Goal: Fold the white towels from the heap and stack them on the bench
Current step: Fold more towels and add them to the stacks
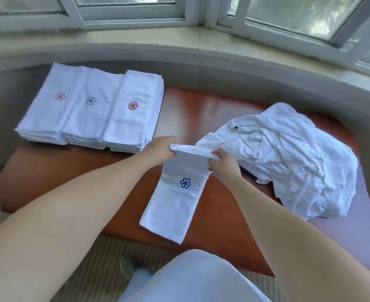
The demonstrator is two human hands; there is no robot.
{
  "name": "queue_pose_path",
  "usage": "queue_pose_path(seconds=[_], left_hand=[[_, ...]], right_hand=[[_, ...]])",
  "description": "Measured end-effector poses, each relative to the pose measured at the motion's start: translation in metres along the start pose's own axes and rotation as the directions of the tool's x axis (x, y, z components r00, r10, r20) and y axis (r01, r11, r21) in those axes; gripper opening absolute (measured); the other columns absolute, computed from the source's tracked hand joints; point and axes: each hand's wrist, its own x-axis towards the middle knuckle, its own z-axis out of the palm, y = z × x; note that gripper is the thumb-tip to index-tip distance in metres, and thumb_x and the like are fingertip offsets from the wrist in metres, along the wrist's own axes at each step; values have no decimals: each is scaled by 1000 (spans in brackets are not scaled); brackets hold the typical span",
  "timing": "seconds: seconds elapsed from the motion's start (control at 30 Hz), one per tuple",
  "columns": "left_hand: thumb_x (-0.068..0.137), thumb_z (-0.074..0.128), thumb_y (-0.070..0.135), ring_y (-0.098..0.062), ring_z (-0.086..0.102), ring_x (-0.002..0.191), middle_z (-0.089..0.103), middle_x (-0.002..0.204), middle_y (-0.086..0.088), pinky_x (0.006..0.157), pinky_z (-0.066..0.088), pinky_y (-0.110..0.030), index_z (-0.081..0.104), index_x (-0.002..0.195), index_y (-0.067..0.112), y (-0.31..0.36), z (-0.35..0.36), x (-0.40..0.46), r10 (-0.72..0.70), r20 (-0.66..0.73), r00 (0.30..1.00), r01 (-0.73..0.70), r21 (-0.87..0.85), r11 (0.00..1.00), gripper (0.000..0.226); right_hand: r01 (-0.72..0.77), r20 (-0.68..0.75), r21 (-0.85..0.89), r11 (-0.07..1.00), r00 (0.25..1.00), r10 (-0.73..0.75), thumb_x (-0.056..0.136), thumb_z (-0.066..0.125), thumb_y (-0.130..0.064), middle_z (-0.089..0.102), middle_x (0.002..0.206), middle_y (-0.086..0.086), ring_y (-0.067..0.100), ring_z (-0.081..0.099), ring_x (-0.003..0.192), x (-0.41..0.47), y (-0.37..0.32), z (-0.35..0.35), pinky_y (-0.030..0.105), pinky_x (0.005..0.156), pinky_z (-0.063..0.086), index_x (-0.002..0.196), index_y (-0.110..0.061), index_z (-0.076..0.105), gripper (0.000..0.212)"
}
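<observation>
Bench (201, 110), red-brown, under window. Heap (288, 162), unfolded, at its right end. Stacks (88, 110), three, folded, at left. Towel (175, 199), long strip, hanging mid-bench; left hand (160, 147) and right hand (225, 164) each grasp a top corner. Advice: keep edges aligned, fold evenly.

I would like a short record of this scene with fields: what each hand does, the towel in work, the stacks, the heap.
left hand: grips one end of the towel's top edge
right hand: grips the other end
towel in hands: folded to a long strip, blue flower mark, hanging down
folded stacks: three, side by side, left on the bench
heap: unfolded, right on the bench
</observation>
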Motion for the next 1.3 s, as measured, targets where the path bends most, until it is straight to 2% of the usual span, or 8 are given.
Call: queue_pose_path(seconds=[0.13, 0.27, 0.57, 0.73, 0.87, 1.0, 1.13, 1.3], left_hand=[[89, 61, 20, -26, 63, 91, 68, 96, -1, 74, 50, -37, 64, 100, 21, -66, -51, -47, -9, -65, 998, 3, -85, 996, 11], [89, 58, 19, -20, 62, 92, 65, 94, 8, 79, 50, -36, 65, 101, 26, -125, -97, -91, -7, -144, 990, -11, -126, 992, 15], [91, 60, 19, -22, 64, 90, 67, 93, 5, 76, 49, -35, 64, 102, 23, -218, -181, -153, -53, -275, 960, 5, -174, 985, 13], [90, 60, 24, -16, 60, 82, 64, 89, 11, 64, 44, -30, 62, 98, 30, -246, -224, -167, -100, -345, 933, 39, -178, 983, 10], [93, 59, 24, -17, 60, 86, 64, 94, 8, 72, 48, -34, 62, 101, 30, -260, -257, -169, -121, -382, 916, 60, -166, 984, 10], [94, 57, 21, -14, 60, 78, 64, 91, 9, 65, 45, -31, 63, 100, 27, -270, -289, -165, -156, -423, 893, 97, -158, 983, 10], [91, 57, 21, -17, 62, 80, 66, 93, 8, 60, 42, -29, 63, 95, 29, -277, -320, -155, -179, -460, 870, 115, -164, 980, 10], [91, 55, 23, -20, 64, 89, 68, 98, 7, 77, 53, -37, 64, 97, 30, -279, -357, -131, -175, -513, 841, 116, -144, 983, 12]], right_hand=[[96, -48, -39, 995, 994, -97, 88, 50, -13, 73, 77, 0, 22, 74, 79, -34, -69, 52, 45, 77, 62, 92, -31, 59, 20], [147, -73, -49, 988, 986, -150, 85, 51, -16, 74, 75, -2, 21, 74, 80, -60, -129, 99, 46, 77, 62, 97, -27, 66, 22], [307, -64, -92, 947, 948, -313, 78, 52, -17, 74, 69, -7, 13, 71, 73, -96, -235, 173, 35, 66, 59, 88, -28, 66, 21], [376, -27, -65, 924, 925, -379, 80, 55, -16, 74, 69, -9, 7, 73, 65, -92, -279, 193, 39, 75, 62, 97, -24, 69, 23], [435, 16, -65, 898, 900, -435, 79, 58, -21, 73, 72, -8, 7, 72, 58, -80, -312, 204, 37, 67, 60, 88, -25, 66, 14], [499, 42, -66, 864, 867, -497, 76, 59, -26, 71, 71, -6, 9, 71, 57, -65, -347, 213, 27, 58, 52, 83, -27, 66, 11], [547, 45, -55, 835, 837, -545, 76, 60, -25, 68, 72, -7, 21, 69, 69, -52, -378, 220, 31, 60, 53, 81, -26, 66, 8], [574, 13, -32, 818, 819, -574, 73, 60, -27, 66, 70, 2, 23, 64, 65, -30, -411, 219, 28, 53, 45, 83, -18, 67, 14]])
